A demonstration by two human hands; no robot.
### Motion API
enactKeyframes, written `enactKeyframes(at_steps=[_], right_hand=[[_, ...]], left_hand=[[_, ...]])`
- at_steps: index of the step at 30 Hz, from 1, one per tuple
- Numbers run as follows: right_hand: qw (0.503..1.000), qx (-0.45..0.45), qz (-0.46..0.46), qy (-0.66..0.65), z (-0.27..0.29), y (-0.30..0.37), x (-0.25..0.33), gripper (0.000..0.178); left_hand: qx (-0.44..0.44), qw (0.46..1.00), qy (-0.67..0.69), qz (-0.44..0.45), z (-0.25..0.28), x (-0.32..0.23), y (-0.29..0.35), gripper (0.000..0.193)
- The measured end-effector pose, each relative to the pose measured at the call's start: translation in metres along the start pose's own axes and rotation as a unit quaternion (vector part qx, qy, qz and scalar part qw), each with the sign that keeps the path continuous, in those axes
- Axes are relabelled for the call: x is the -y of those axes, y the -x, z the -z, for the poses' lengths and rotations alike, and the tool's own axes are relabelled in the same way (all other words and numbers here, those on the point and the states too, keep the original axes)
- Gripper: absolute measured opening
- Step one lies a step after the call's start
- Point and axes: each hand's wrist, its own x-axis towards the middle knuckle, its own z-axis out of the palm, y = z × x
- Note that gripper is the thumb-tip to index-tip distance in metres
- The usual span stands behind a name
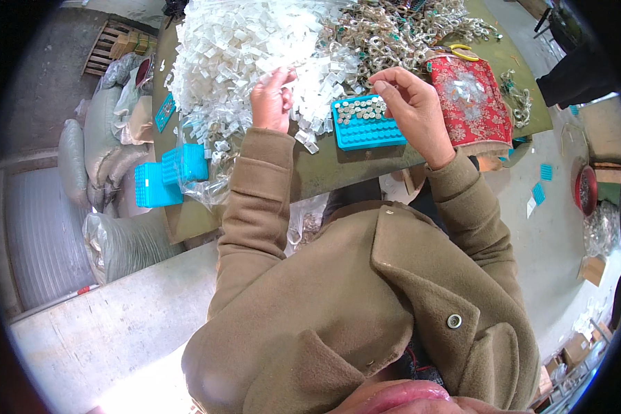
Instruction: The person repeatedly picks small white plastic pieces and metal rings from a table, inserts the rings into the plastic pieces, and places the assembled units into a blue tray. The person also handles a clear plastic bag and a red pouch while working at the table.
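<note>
My left hand (272, 101) is at the near edge of a big pile of small clear-white plastic pieces (234, 55). Its fingers are curled in, with thumb and forefinger together; what they hold, if anything, is too small to name. Over the right end of a blue ridged tray (372, 135) is my right hand (421, 114), thumb and forefinger drawn together in a pinch. I cannot make out anything between those fingertips. Small round silvery pieces (355, 110) fill the tray's far rows, while its near rows show bare blue hollows.
Behind the tray lies a tangled heap of metal pieces (400, 34). A red patterned cloth (486, 114) with clear pieces and a yellow-handled tool (464, 52) lies right. Stacked blue trays (160, 185) stand at the table's left edge, near full sacks (103, 131).
</note>
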Motion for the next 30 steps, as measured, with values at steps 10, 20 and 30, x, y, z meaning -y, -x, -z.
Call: enactKeyframes(at_steps=[10,20,30], right_hand=[[0.998,0.019,0.011,0.067,-0.014,-0.008,-0.007,0.016],[0.906,0.129,0.198,0.352,-0.028,-0.071,-0.027,0.019],[0.824,0.271,0.229,0.442,-0.054,-0.097,-0.062,0.017]], left_hand=[[0.028,0.899,-0.417,-0.129,0.022,0.022,0.001,0.025],[0.097,0.871,-0.449,-0.173,-0.004,0.013,-0.009,0.024],[0.046,0.920,-0.370,-0.121,0.012,0.025,-0.004,0.028]])
